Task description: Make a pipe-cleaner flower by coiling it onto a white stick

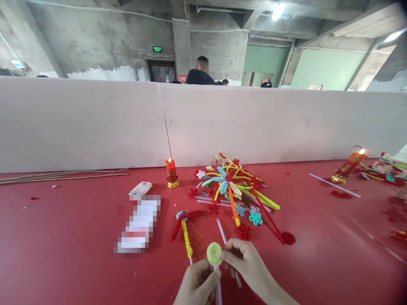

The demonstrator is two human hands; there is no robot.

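Low in the frame, my left hand [197,283] pinches a thin white stick [218,292] topped by a yellow-green coiled spiral [214,253] of pipe cleaner. My right hand [246,262] grips the spiral's right edge with thumb and forefinger. Just above my hands on the red table [63,237] lie a yellow and red pipe-cleaner stem [185,228] and another white stick [221,231]. Farther back sits a pile of colourful pipe-cleaner flowers [235,188].
A lit red candle [171,171] stands behind, beside a small white packet [140,188] and a blurred-out card [140,224]. A second lit candle [348,166] tilts at far right with more crafts [386,169]. Thin sticks [60,175] lie left. A white partition [95,123] backs the table; a person [200,72] stands beyond.
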